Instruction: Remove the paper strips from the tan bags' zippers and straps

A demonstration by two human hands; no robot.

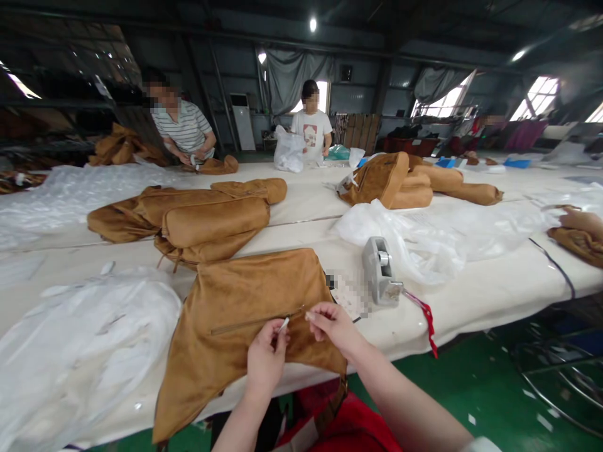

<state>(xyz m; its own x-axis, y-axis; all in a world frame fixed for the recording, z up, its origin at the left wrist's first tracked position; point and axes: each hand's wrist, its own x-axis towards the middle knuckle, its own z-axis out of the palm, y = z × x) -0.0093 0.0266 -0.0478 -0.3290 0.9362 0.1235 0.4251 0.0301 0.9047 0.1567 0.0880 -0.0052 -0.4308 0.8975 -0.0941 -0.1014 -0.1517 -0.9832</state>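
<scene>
A tan suede-like bag (254,282) lies flat at the table's front edge, its zipper (257,323) running across the middle. Over the zipper, my left hand (267,351) pinches a small white strip (284,324) between thumb and fingers. My right hand (327,323) is beside it, near the zipper's right end, with thumb and fingertips pressed together. Whatever lies between those right fingertips is too small to make out. A strap (332,402) hangs from the bag's lower right corner over the edge.
A grey tape dispenser (379,273) with a red ribbon (428,326) stands right of the bag. Clear plastic bags (94,339) lie at left. More tan bags (217,226) lie behind. Two people (181,129) work across the table (306,235); another person's hand (581,220) shows at right.
</scene>
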